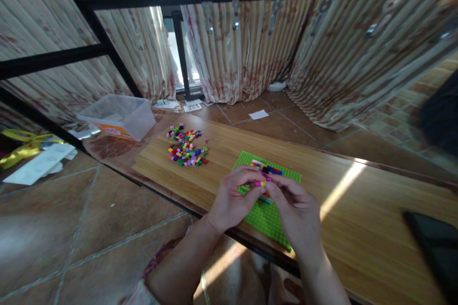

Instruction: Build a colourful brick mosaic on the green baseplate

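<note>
Above a green studded baseplate (pixel 266 221), my two hands meet with small building bricks (pixel 263 183) between their fingertips, pink and yellow ones among them. My left hand (pixel 234 195) pinches them from the left with thumb and forefinger. From the other side, my right hand (pixel 296 202) closes its thumb and fingers on the same bricks. Several coloured bricks (pixel 275 170), blue, red and white, sit on the plate just behind my fingers. My hands hide part of the rows on the plate.
A loose pile of coloured bricks (pixel 188 147) lies on the wooden table (pixel 222 138) to the left. Beyond it stands a clear plastic bin (pixel 138 116) with an orange label. At the right edge is a dark flat device (pixel 432 236). Black metal bars cross overhead.
</note>
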`<state>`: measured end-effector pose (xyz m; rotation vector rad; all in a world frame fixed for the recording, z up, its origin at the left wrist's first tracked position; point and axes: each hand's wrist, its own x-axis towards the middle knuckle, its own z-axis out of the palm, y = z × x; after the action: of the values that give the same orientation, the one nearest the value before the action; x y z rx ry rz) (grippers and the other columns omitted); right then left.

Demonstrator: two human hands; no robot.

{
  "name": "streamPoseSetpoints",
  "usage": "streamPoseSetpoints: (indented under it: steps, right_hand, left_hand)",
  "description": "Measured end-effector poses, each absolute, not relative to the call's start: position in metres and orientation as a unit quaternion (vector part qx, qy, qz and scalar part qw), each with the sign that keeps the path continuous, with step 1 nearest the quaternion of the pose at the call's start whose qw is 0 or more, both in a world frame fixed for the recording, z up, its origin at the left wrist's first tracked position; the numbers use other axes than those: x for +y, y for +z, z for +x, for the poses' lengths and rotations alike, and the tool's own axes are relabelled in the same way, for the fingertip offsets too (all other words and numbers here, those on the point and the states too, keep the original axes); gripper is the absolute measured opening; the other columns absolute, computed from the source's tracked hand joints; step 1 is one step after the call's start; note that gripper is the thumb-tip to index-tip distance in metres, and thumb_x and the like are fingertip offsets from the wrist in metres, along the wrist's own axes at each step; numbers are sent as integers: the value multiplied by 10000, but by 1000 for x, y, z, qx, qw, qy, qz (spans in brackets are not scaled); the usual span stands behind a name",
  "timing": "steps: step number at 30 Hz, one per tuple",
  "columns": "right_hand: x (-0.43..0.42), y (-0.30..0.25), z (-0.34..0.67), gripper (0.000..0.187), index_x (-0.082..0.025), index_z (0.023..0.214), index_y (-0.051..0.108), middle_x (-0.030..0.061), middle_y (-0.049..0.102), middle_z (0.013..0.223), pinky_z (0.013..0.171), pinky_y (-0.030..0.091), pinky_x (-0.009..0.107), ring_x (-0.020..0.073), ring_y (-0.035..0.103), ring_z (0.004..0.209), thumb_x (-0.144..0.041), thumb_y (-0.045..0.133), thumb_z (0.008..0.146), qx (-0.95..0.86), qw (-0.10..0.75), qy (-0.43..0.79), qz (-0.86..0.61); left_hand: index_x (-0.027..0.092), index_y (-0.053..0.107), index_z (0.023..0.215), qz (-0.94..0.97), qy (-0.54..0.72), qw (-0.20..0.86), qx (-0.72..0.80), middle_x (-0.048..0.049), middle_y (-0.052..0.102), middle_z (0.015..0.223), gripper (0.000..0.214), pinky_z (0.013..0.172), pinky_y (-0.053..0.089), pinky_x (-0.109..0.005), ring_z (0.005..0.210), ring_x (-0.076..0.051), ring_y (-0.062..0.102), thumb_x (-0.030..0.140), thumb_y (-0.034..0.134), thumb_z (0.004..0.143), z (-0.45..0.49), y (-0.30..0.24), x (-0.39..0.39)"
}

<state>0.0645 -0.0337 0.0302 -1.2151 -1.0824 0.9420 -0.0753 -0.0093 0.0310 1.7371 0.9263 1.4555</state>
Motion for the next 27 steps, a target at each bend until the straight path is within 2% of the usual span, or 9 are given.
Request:
streamPoseSetpoints:
  steps: [8, 12, 15, 21, 27]
  right_hand:
    - [-32, 33, 68, 169, -247, 857, 779, 13, 751, 830, 739, 558, 289, 149, 674, 765, -381, 783, 754, -430, 607, 444, -500]
    - [-32, 29, 72, 149, -258, 873, 784, -2, 719, 749, 607, 493, 231, 107, 597, 654, -352, 788, 758, -389, 623, 488, -472]
    - [-31, 32, 71, 134, -252, 857, 784, -8, 711, 736, 572, 461, 195, 79, 565, 623, -322, 800, 744, -358, 634, 527, -440]
    - [-33, 41, 73, 86, -258, 825, 772, 1, 757, 827, 605, 530, 186, 85, 656, 671, -292, 790, 748, -308, 634, 586, -399]
    - [-30, 39, 84, 138, -258, 800, 772, -14, 746, 769, 618, 558, 172, 82, 673, 662, -267, 837, 678, -277, 657, 565, -415]
  left_hand:
    - [215, 730, 1003, 651, 543, 390, 358, -63, 715, 943, 175, 814, 563, -286, 886, -170, 672, 325, 700, 870, -72, 26, -11]
    - [209, 728, 1016, 625, 552, 426, 350, -52, 690, 912, 209, 740, 549, -263, 812, -151, 642, 335, 722, 849, -74, 24, -8]
    - [197, 714, 1027, 604, 558, 446, 353, -57, 687, 941, 245, 745, 543, -264, 816, -148, 634, 356, 724, 841, -74, 24, -6]
    - [191, 711, 1026, 590, 550, 460, 372, -63, 689, 947, 252, 766, 548, -274, 842, -160, 642, 345, 723, 828, -75, 24, -5]
    - [187, 716, 1020, 581, 552, 455, 389, -44, 685, 935, 223, 749, 540, -245, 798, -134, 632, 252, 725, 807, -77, 23, -3]
